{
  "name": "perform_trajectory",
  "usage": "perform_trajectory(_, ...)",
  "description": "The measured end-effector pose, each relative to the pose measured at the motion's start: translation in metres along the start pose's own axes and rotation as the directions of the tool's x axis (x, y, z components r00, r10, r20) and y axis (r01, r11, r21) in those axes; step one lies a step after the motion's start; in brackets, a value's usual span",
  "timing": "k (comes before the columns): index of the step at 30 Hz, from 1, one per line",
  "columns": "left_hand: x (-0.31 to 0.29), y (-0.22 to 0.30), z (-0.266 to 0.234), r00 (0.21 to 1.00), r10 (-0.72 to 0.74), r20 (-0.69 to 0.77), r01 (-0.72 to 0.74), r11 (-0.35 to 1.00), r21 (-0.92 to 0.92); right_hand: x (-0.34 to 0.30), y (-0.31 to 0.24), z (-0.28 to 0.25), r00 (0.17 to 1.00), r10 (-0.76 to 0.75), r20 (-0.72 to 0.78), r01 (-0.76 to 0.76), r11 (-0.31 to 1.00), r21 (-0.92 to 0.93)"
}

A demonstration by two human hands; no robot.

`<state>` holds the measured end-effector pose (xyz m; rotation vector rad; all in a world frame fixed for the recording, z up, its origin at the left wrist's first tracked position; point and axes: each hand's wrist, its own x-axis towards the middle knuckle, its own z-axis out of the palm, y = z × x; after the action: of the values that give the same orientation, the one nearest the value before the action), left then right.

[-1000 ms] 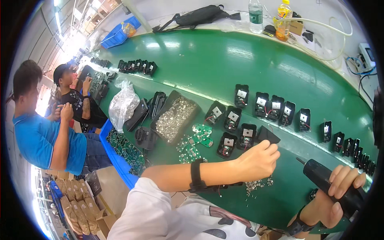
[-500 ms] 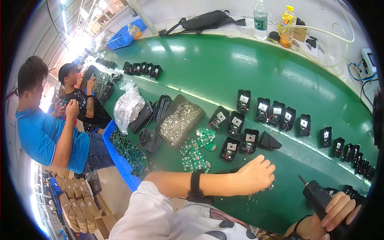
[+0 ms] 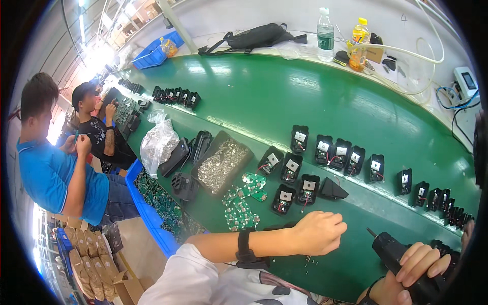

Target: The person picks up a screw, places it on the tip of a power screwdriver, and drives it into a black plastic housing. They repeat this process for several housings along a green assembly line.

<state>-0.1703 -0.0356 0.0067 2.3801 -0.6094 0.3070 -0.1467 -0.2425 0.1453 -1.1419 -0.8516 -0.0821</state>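
My left hand is closed above the green bench, its fingertips curled together; anything between them is hidden. Just below it lie several small loose screws. At the lower right my right hand grips a black electric screwdriver, its bit pointing up and left. Beyond my left hand stand black plastic housings with red wires and a pale square part inside. A dark wedge-shaped piece lies beside them. Green circuit boards are spread to the left of the housings.
A dark tray of small metal parts, a clear plastic bag and a blue bin of boards are on the left. More housings line the bench rightward. Two people work at the left. Bottles stand at the back.
My left hand has moved slightly down and away from the screws it was touching, with fingers still curled. The screwdriver has shifted a little left in the picture as the view turned slightly.
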Motion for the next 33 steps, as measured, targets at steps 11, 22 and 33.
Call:
perform_trajectory(11, 0.002, 0.020, -0.016, 0.834, -0.420, 0.357, 0.455, 0.160, -0.876, -0.004, 0.004, -0.001, 0.997, -0.062, -0.047, 0.069, 0.983, 0.167)
perform_trajectory(22, -0.002, 0.011, -0.010, 0.840, -0.359, 0.408, 0.366, -0.180, -0.913, -0.005, 0.013, 0.007, 0.949, -0.048, -0.313, 0.106, 0.979, 0.172)
perform_trajectory(33, -0.004, 0.011, -0.011, 0.817, -0.344, 0.463, 0.427, -0.179, -0.886, -0.005, 0.016, -0.001, 0.982, -0.050, -0.179, 0.088, 0.974, 0.210)
